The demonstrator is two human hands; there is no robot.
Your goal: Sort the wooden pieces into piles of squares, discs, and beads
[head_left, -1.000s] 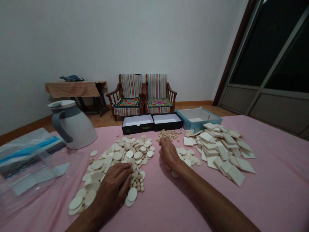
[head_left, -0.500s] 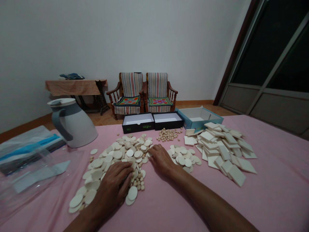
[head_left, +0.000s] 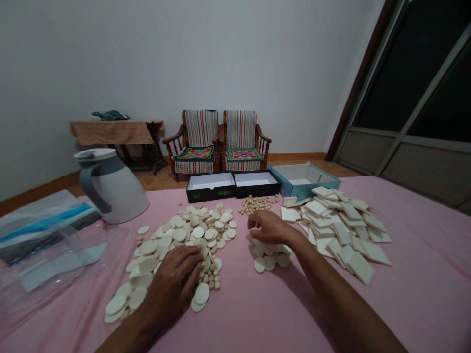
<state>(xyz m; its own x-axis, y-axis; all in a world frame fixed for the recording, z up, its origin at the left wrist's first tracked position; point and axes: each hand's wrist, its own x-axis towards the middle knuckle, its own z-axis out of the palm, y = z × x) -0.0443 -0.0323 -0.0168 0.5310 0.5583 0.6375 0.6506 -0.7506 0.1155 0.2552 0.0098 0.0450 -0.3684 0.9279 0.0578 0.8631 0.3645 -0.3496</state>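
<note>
My left hand [head_left: 178, 277] rests on a large heap of pale wooden discs [head_left: 179, 235]. Its fingers are loosely bent over the heap, and I see nothing gripped in them. Small wooden beads [head_left: 211, 275] lie beside its fingertips, with two loose discs [head_left: 201, 294] nearer to me. Over a smaller pile of discs [head_left: 270, 263] hangs my right hand [head_left: 270, 226], fingers bent, thumb and forefinger apart. No disc shows between them; the hand and wrist hide part of that pile.
Square wooden tiles [head_left: 346, 225] are heaped to the right. Beads [head_left: 253, 204] lie before two black box trays [head_left: 211, 196] and a blue box [head_left: 294, 189]. A white and grey jug [head_left: 123, 193] and clear plastic packaging [head_left: 62, 267] stand left on the pink cloth [head_left: 235, 314].
My right hand has moved right, from the edge of the large disc heap to above the smaller pile. Discs it covered at that edge now show. My left hand has stayed in place.
</note>
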